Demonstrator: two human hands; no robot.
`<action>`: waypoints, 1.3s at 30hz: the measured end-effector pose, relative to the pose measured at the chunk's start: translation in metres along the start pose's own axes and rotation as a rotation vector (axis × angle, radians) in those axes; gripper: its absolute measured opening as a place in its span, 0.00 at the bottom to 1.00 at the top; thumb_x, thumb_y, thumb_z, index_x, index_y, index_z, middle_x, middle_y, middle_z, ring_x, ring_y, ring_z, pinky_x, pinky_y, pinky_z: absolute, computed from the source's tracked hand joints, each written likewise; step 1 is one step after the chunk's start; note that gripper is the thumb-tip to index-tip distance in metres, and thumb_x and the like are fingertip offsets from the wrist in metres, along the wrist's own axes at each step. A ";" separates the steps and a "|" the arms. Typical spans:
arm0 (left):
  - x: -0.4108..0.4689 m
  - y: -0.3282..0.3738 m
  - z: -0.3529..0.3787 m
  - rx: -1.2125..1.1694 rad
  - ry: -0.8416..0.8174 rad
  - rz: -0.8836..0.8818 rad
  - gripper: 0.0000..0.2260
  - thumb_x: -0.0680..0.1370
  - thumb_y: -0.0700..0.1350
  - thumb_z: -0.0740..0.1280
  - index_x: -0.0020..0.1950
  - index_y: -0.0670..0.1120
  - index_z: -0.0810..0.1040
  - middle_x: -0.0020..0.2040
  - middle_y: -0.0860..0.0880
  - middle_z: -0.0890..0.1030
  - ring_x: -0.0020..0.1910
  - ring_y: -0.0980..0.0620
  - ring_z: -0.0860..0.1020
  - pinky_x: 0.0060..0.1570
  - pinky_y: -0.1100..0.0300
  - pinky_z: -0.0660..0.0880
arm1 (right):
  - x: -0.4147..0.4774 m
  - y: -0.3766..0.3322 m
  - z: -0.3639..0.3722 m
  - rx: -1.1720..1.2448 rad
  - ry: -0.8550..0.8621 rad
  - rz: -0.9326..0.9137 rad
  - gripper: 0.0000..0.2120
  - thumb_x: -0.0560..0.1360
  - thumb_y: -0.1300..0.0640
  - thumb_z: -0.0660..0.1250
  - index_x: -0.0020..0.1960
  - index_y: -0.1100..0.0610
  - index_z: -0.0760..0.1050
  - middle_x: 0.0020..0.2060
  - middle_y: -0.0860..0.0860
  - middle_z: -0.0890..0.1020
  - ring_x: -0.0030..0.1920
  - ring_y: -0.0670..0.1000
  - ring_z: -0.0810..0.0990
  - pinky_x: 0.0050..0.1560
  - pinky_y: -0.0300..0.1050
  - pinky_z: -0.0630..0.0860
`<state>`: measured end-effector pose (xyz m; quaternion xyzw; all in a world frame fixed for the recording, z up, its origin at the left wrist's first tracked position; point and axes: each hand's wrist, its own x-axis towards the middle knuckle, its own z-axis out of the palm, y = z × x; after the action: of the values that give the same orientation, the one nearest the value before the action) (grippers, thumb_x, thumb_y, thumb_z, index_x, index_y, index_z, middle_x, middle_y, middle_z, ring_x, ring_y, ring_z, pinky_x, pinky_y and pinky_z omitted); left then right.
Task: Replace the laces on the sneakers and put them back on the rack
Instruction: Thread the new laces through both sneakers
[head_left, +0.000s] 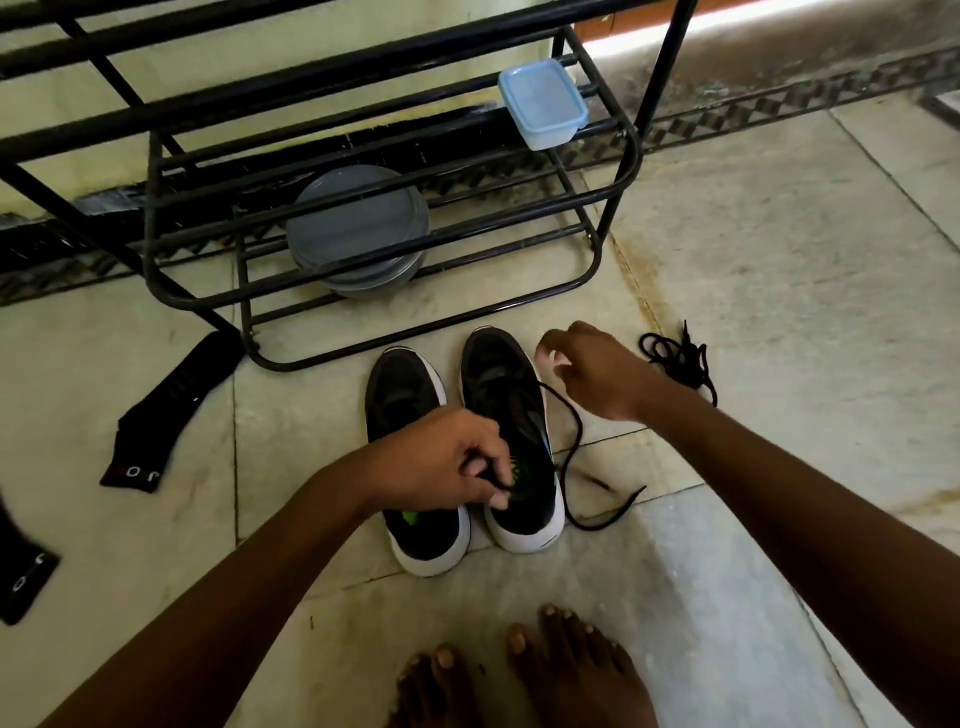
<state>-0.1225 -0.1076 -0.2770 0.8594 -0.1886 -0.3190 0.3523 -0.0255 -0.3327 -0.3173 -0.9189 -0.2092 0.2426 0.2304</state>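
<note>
Resting on tile floor, sneakers nr rack

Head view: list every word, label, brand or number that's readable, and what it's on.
"o J": white marks on the cuff of the black sock; only a fragment, no whole word readable.
Second sock at the left edge: similar white marks, too blurred to read.
Sneakers and lidded container: no readable text.

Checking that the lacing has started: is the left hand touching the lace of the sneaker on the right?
Touching. The head view shows the left hand pinching the black lace between thumb and fingers, over the sneaker opening.
</note>
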 end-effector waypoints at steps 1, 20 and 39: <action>-0.004 0.001 0.001 0.052 -0.043 -0.017 0.05 0.73 0.46 0.79 0.47 0.51 0.86 0.39 0.50 0.76 0.38 0.57 0.75 0.40 0.66 0.72 | 0.003 -0.001 0.007 -0.038 -0.009 0.015 0.18 0.77 0.63 0.64 0.65 0.52 0.74 0.59 0.56 0.72 0.62 0.60 0.71 0.60 0.55 0.73; 0.024 -0.002 -0.006 -0.276 0.400 -0.062 0.41 0.72 0.36 0.78 0.78 0.58 0.62 0.70 0.60 0.75 0.34 0.53 0.82 0.39 0.64 0.78 | -0.035 -0.023 -0.020 0.540 0.143 -0.249 0.04 0.81 0.63 0.68 0.48 0.58 0.81 0.30 0.46 0.80 0.32 0.47 0.79 0.38 0.39 0.75; 0.073 -0.016 -0.021 -0.580 0.822 -0.319 0.04 0.81 0.41 0.69 0.48 0.41 0.80 0.35 0.47 0.86 0.34 0.49 0.85 0.29 0.65 0.74 | -0.056 0.061 0.026 0.051 -0.139 0.322 0.08 0.74 0.69 0.69 0.46 0.58 0.83 0.43 0.57 0.84 0.46 0.55 0.81 0.43 0.46 0.76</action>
<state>-0.0539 -0.1267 -0.3070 0.7987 0.1942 -0.0446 0.5677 -0.0674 -0.4013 -0.3503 -0.9153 -0.0685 0.3446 0.1969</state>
